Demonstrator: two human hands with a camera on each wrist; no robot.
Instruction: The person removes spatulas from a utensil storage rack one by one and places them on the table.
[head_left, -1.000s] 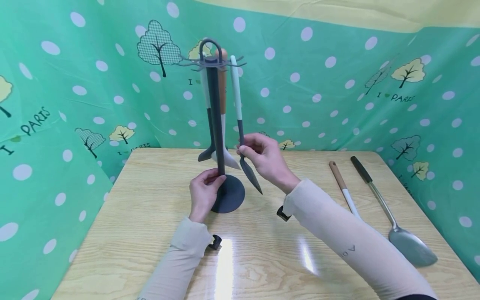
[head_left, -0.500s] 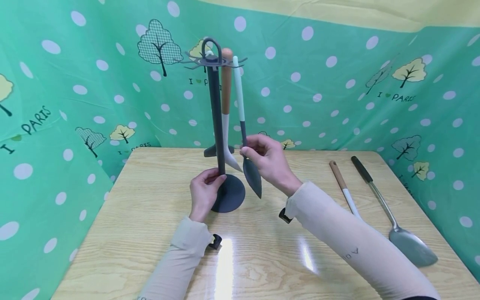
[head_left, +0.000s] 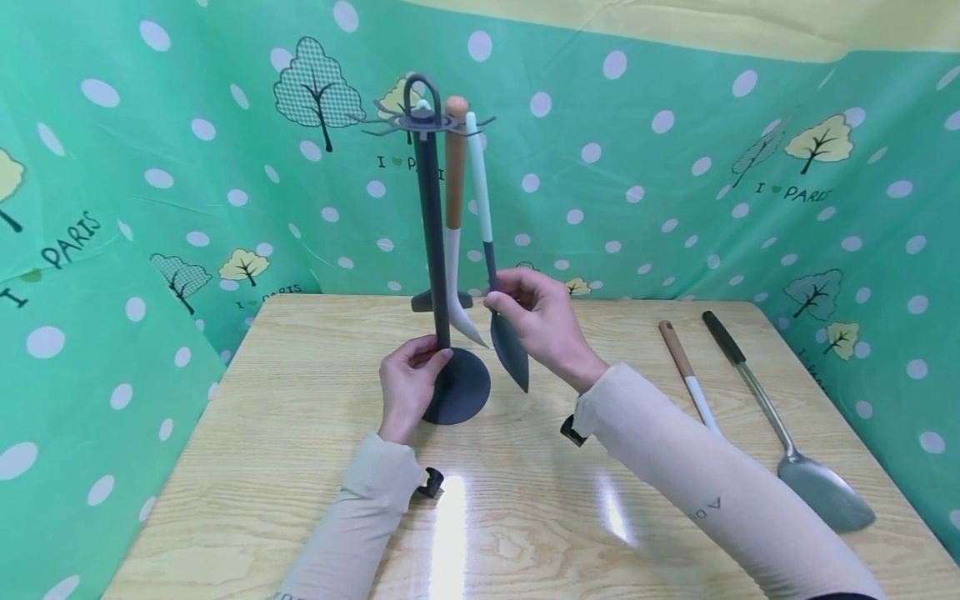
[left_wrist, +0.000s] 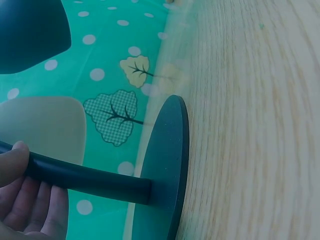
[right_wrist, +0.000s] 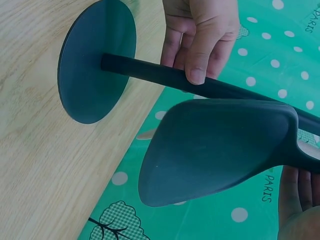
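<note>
A dark utensil rack (head_left: 431, 225) stands upright, its round base on the table. My left hand (head_left: 405, 387) grips the pole just above the base, thumb in front. My right hand (head_left: 543, 321) pinches the dark neck of a spatula (head_left: 512, 354) with a mint handle, whose top is at the rack's right-hand hooks. In the right wrist view the black spatula blade (right_wrist: 215, 150) lies close before the pole. A wooden-handled utensil with a white head (head_left: 454, 179) hangs beside the pole. Behind it hangs another mint-handled utensil with a black head (head_left: 422, 302), mostly hidden by the pole.
To the right on the wooden table (head_left: 285, 467) lie a metal wok turner (head_left: 821, 492) with a black handle and a utensil with a wooden handle (head_left: 677, 350), partly hidden by my right sleeve. A green dotted cloth (head_left: 600, 208) hangs behind.
The rack's top and hung utensils have turned slightly; the rear black-headed one has swung behind the pole. My right hand has shifted slightly right, and the spatula blade now shows more broadly. My left hand stays put.
</note>
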